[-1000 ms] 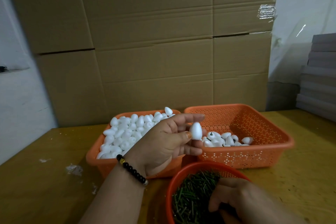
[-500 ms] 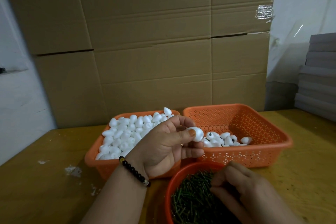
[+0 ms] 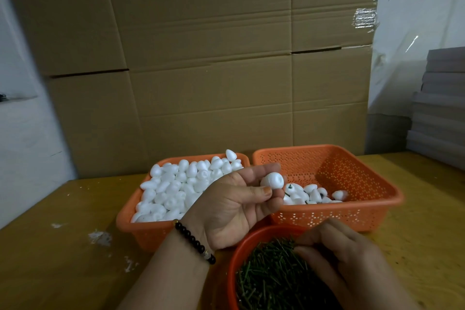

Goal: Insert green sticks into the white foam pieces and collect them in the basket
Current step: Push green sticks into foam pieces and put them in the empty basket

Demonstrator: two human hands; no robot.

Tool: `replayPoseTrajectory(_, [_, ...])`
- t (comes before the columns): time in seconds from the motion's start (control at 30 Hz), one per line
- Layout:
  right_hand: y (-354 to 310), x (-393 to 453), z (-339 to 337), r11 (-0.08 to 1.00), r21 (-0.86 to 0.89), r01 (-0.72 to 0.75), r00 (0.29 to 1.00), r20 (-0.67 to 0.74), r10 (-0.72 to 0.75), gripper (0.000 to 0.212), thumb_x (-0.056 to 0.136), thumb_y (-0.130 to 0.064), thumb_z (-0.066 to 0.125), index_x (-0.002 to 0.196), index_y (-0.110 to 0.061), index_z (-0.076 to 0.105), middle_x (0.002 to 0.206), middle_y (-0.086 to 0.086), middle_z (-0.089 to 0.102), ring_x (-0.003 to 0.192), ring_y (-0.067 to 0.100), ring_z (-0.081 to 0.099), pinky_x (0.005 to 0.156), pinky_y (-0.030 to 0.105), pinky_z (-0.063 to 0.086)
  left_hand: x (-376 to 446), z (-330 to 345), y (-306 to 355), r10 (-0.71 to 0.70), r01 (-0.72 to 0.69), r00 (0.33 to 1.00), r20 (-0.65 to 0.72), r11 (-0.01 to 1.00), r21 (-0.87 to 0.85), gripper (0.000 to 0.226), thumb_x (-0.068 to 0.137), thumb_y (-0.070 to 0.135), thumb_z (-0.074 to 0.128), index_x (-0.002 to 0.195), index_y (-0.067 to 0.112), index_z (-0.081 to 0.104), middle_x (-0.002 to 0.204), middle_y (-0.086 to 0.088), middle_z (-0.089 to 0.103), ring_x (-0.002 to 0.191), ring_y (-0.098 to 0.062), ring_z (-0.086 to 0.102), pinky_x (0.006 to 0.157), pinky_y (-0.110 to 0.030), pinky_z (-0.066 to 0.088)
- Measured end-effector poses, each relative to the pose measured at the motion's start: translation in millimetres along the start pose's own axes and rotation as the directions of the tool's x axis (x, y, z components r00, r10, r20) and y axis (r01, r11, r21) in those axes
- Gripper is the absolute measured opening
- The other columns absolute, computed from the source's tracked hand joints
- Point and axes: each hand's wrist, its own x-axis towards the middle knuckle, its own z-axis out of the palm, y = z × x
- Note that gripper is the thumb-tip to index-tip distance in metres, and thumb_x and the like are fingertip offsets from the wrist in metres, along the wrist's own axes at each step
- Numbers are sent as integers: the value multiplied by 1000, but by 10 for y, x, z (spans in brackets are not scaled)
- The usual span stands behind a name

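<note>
My left hand pinches a white foam piece between thumb and fingers, holding it up in front of the two baskets, its flat end facing me. My right hand lies curled over the green sticks in the round orange bowl; whether it holds a stick is hidden by its fingers. The left orange basket is heaped with plain foam pieces. The right orange basket holds several foam pieces with sticks in them.
A wall of cardboard boxes stands right behind the baskets. Grey flat sheets are stacked at the far right. White foam crumbs lie on the wooden table to the left.
My left hand has turned the foam piece so its flat end faces me. My right hand has moved up from deep in the bowl to the top of the sticks.
</note>
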Motion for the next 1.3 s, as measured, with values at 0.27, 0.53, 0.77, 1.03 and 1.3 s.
replayPoseTrajectory(0.27, [47,16,-14,999,-41,-3,993,-120,-2,9,71,-22,74,79,-20,68,80,-14,61,69,-6,56,64,2,40,-24,57,-4,0,-3,999,39,997,81,33,79,0,64,112,5,64,96,-19,66,72,-22,65,61,-31,58])
replayPoseTrajectory(0.53, [90,3,0,1000,-5,12,973,-231,-13,13,70,-10,72,79,-18,69,83,-13,61,72,-3,59,62,9,45,-21,37,-18,-3,-1,999,42,994,105,24,84,-6,58,104,0,69,102,-21,63,75,-22,65,63,-30,58])
replayPoseTrajectory(0.77, [16,16,-9,998,6,64,965,-254,-60,8,78,-18,67,84,-21,71,89,-11,64,77,-4,59,68,9,44,-16,-21,-64,24,-21,1000,-4,952,306,35,83,-17,55,112,0,65,95,-19,65,72,-20,66,67,-28,57])
replayPoseTrajectory(1.03, [-17,18,-10,998,3,57,962,-268,-54,15,80,-25,62,91,-22,72,99,-14,66,88,-8,61,75,6,44,-45,30,-98,8,-9,1000,5,882,472,26,86,-9,59,110,2,55,91,-13,63,73,-19,66,64,-30,58])
replayPoseTrajectory(1.3, [-13,30,-54,999,4,40,946,-321,-36,15,81,-22,60,89,-22,73,98,-12,68,88,-4,63,69,10,48,-54,37,-122,-35,15,999,30,858,513,25,85,-11,60,105,4,61,90,-8,68,79,-17,67,69,-28,57])
